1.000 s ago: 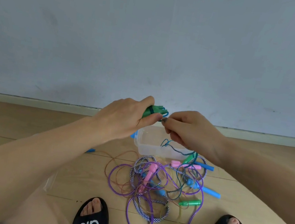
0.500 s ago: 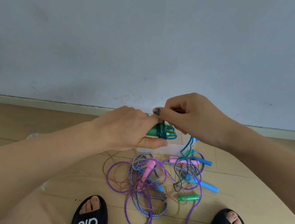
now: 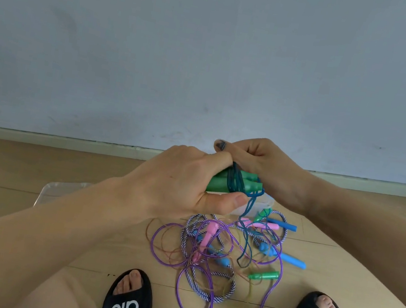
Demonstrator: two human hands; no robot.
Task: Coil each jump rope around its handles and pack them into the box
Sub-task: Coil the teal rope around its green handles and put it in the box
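Head view: L hand (image 3: pixel 178 184) is wrapped round the pair of green handles (image 3: pixel 234 183), fingers curled over the top, thumb pressed along the underside, so the handles are clamped side by side and lie roughly level, tips poking out to the R of the fingers. Dark teal rope (image 3: pixel 236 179) is wound in several turns across the handles just past the L fingertips. R hand (image 3: pixel 264 166) sits right against the L one, above and behind the handle tips; its fingers are bunched tight together, and it seems to pinch the teal rope at the coil, tho the exact contact pt is hidden by the knuckles. R thumb w/ dark nail polish sticks up over the L index finger.

From under the L thumb the loose teal rope drops straight down to the floor and ends in a loop in the tangle below the hands. The clear plastic box (image 3: pixel 264 204) is directly under/behind the handle tips, mostly hidden by both hands; only a bit of rim and wall shows.

Below the fingers, on the wood floor (image 3: pixel 33 165), lies the rope pile (image 3: pixel 220 253): purple rope (image 3: pixel 265 306), blue-white braided rope (image 3: pixel 203 291), a thin orange one, plus pink handles (image 3: pixel 207 232), blue handles (image 3: pixel 289 259) and a loose green handle (image 3: pixel 265 275). Clear lid (image 3: pixel 61 190) lies flat under the L forearm. Two black slides (image 3: pixel 128 302) at the near edge, either side of the pile.
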